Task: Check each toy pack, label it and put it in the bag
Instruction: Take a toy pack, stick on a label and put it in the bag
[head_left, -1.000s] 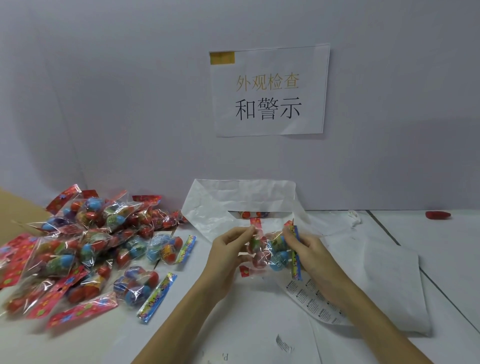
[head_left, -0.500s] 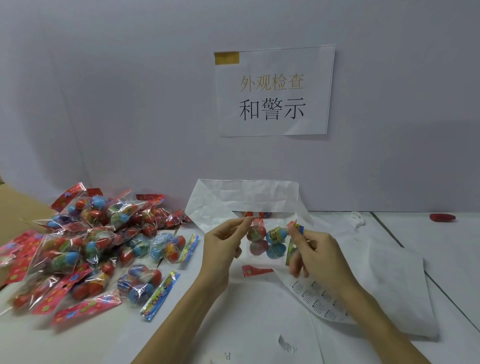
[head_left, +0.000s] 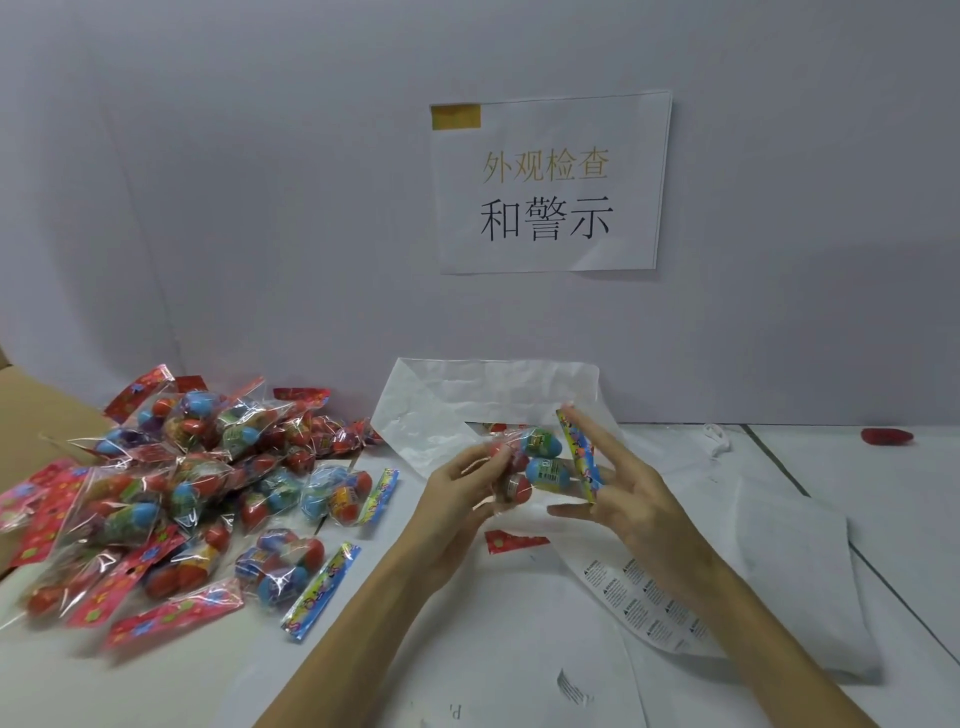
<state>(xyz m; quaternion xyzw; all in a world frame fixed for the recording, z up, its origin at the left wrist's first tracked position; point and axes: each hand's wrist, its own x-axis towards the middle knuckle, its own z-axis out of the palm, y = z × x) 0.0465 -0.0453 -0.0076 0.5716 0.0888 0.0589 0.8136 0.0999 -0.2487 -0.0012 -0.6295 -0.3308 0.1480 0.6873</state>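
While the toy pack (head_left: 535, 462) is gripped by the left hand (head_left: 457, 493) — right hand (head_left: 618, 488) splayed against its header — each egg should be turned into view.

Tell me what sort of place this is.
Probably a packing or inspection station in a small workshop: a printed sign taped to the wall, a pile of wrapped toy packs on the table, and a sheet of warning labels beside a white bag.

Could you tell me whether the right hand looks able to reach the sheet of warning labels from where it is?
Probably yes: the label sheet lies uncovered just below the right hand.
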